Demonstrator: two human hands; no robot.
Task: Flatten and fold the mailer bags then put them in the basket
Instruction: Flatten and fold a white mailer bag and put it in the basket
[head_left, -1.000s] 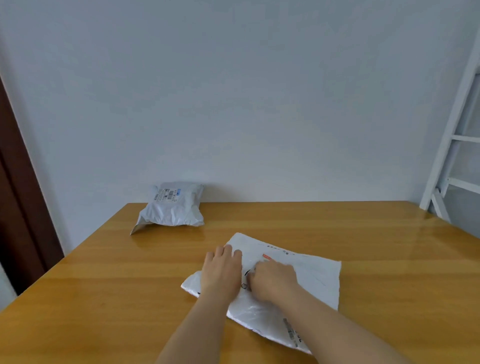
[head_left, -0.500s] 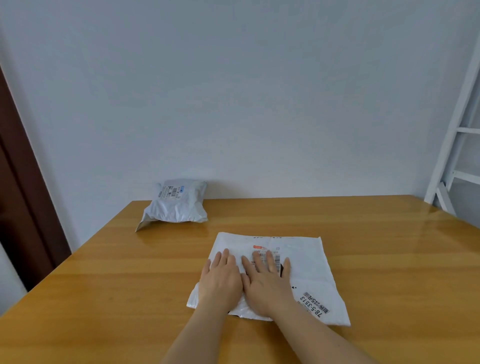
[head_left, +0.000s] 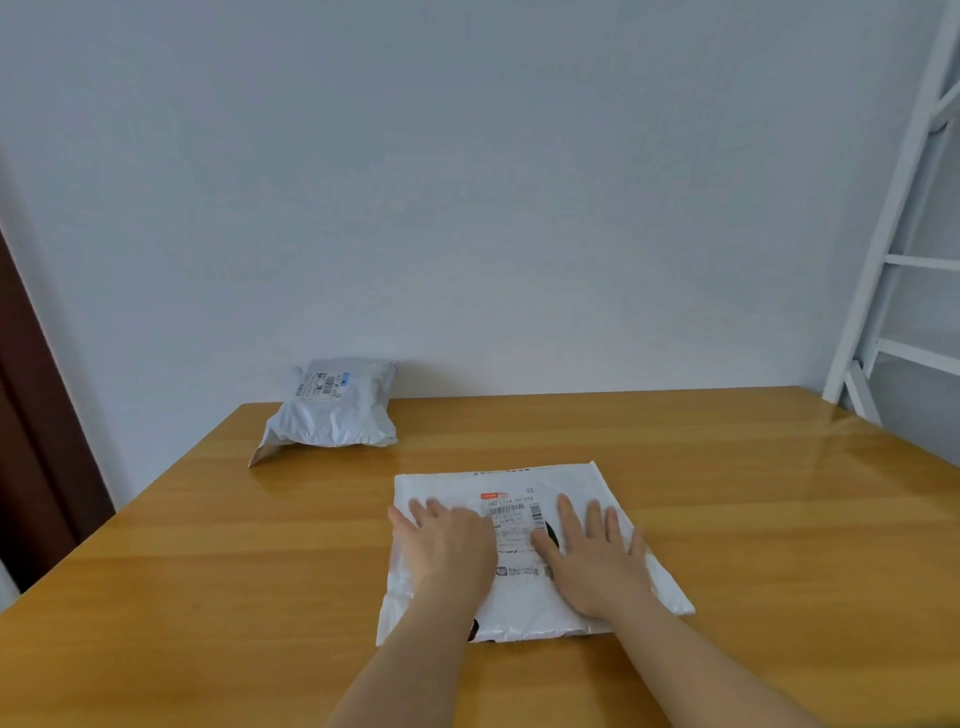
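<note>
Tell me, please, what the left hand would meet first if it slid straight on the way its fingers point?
The left hand lies flat on the white mailer bag, fingers aimed away and slightly left. It would likely cross the bag's far-left edge onto the bare table; the puffy grey mailer bag lies further on, though depth is uncertain.

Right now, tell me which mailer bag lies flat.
The near white mailer bag under both hands; the grey bag by the wall is puffed and untouched.

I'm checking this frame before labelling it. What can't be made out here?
- Basket: none shows in the head view, so its place is unknown.
- Label on the near mailer bag: print too small; left hand and right hand cover parts.
- Far mailer bag: contents hidden.
- White ladder frame: cut by the right edge.
</note>
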